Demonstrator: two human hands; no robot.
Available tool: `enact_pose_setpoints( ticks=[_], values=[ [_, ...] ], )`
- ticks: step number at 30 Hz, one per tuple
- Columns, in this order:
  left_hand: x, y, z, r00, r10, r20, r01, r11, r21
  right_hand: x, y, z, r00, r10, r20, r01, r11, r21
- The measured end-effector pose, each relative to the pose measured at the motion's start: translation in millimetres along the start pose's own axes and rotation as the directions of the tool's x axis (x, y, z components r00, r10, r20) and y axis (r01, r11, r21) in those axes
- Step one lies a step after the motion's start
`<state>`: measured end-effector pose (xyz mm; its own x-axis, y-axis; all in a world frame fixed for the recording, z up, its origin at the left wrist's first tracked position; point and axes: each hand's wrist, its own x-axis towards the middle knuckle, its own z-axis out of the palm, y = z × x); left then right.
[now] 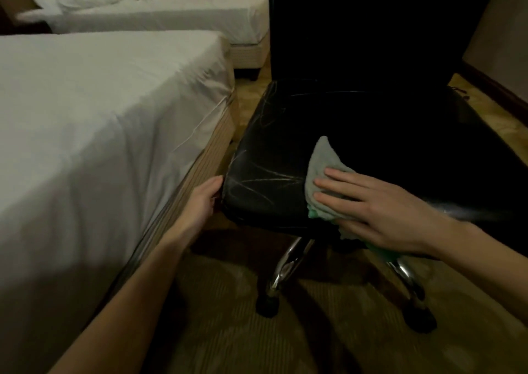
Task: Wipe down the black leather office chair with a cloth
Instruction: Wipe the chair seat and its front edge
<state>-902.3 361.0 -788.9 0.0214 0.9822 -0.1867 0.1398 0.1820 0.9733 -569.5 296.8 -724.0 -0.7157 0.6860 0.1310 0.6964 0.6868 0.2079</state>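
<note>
I am pressing my right hand (383, 208), fingers straight and flat, on the grey-green folded cloth (324, 170) lying at the front of the black leather office chair (285, 133) seat. My left hand (204, 199) is gripping the seat's front-left corner, beside the white-sheeted bed (100, 110).

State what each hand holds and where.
The left hand grips the chair seat at its front left corner. The right hand holds nothing; its flat fingers press the cloth onto the seat.
</note>
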Motion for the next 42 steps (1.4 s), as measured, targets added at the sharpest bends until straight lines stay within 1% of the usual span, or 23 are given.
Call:
enact_pose_setpoints(
  ticks=[2, 5, 9, 12, 15, 18, 20, 23, 28, 31, 33, 36, 38, 42],
  values=[
    [1.4, -0.1, -3.2, 0.999, 0.021, 0.026, -0.021, 1.000, -0.009, 28.6, -16.1, 0.0, 0.999, -0.027, 0.018, 0.027, 1.000, -0.002],
    [8.1, -3.5, -7.0, 0.999, 0.038, 0.034, -0.037, 0.999, -0.021, 65.7, -34.3, -0.8, 0.999, -0.044, 0.029, 0.043, 0.998, 0.043],
    [6.9, -1.0, -9.0, 0.996, 0.029, 0.082, -0.028, 1.000, -0.012, 79.9, -42.0, -1.3, 1.000, -0.022, 0.014, 0.022, 0.999, 0.037],
    [0.7, 2.5, -8.7, 0.990, 0.070, 0.125, -0.080, 0.994, 0.071, 56.9, -44.6, 4.9, 1.000, -0.002, 0.026, 0.002, 1.000, 0.002],
    [-5.0, 4.9, -13.2, 0.983, 0.110, 0.147, -0.135, 0.976, 0.173, 31.7, -49.6, 12.4, 0.997, -0.034, 0.075, 0.041, 0.994, -0.105],
    [-9.9, 4.5, -19.2, 0.957, 0.184, 0.224, -0.243, 0.930, 0.276, 31.5, -54.4, 12.5, 0.997, -0.037, 0.069, 0.047, 0.989, -0.143],
    [-10.8, 1.6, -23.0, 0.941, 0.210, 0.266, -0.289, 0.907, 0.306, 45.0, -57.0, 9.0, 0.997, -0.027, 0.076, 0.037, 0.990, -0.137],
    [-10.9, -0.3, -25.0, 0.924, 0.225, 0.310, -0.327, 0.885, 0.332, 74.0, -63.5, 1.5, 0.997, 0.024, 0.077, -0.015, 0.993, -0.121],
    [-13.3, -2.4, -25.6, 0.903, 0.264, 0.339, -0.374, 0.872, 0.317, 130.3, -67.7, -0.6, 0.994, 0.109, 0.001, -0.109, 0.994, 0.010],
    [-18.5, -1.2, -23.3, 0.907, 0.261, 0.331, -0.358, 0.892, 0.277, 151.8, -72.4, -0.7, 0.989, 0.150, 0.020, -0.151, 0.987, 0.058],
    [-19.1, -2.3, -23.5, 0.907, 0.242, 0.344, -0.334, 0.912, 0.239, 148.3, -77.8, -0.4, 0.987, 0.160, 0.015, -0.161, 0.985, 0.056],
    [-18.1, -6.0, -27.6, 0.872, 0.220, 0.437, -0.342, 0.913, 0.223, 122.3, -87.6, -0.7, 0.992, 0.128, 0.000, -0.128, 0.992, 0.010],
    [-16.4, -9.1, -31.6, 0.852, 0.189, 0.489, -0.334, 0.915, 0.228, 105.2, -97.1, 0.7, 0.995, 0.093, 0.021, -0.092, 0.995, -0.025],
    [-20.7, -7.2, -30.6, 0.813, 0.200, 0.546, -0.424, 0.847, 0.321, 96.5, -99.2, 4.8, 0.996, 0.029, 0.085, -0.022, 0.996, -0.085]
  ],
)
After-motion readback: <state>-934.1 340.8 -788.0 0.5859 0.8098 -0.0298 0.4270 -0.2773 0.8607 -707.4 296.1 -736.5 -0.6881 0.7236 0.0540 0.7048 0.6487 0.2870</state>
